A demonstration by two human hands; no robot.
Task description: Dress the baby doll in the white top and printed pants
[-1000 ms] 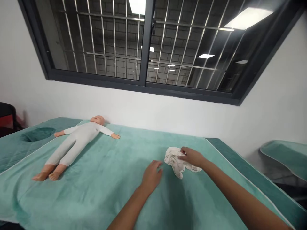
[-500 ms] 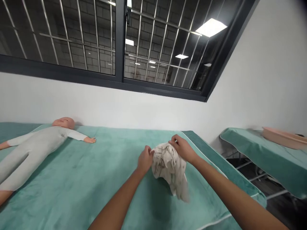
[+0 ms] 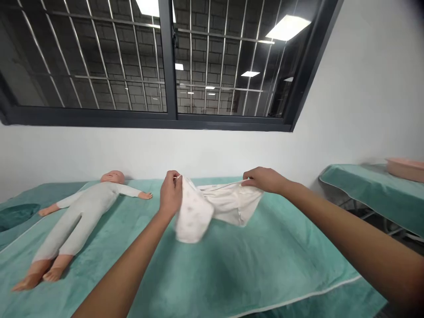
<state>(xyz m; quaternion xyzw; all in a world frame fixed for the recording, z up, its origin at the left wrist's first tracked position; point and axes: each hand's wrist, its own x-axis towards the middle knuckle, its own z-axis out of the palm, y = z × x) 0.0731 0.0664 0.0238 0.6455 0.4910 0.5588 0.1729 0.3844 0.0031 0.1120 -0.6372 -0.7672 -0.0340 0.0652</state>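
Observation:
A small white patterned garment (image 3: 215,206) hangs stretched between my two hands above the bed. My left hand (image 3: 170,194) is closed in a pinch on its left edge. My right hand (image 3: 263,180) is closed on its right edge. The cloth sags in the middle and a fold droops on the left. A baby doll (image 3: 82,211) in a pale grey bodysuit lies on its back to the left, arms spread, bare feet toward me.
The bed is covered by a teal towel (image 3: 232,274) with a white hem near its right edge. A white wall and a barred window (image 3: 165,57) stand behind. A second teal-covered table (image 3: 371,190) at the right carries a pink basin (image 3: 406,168).
The garment lay crumpled on the bed under my right hand; both hands took hold of it, lifted it and pulled it apart. The view swung right, then partly back.

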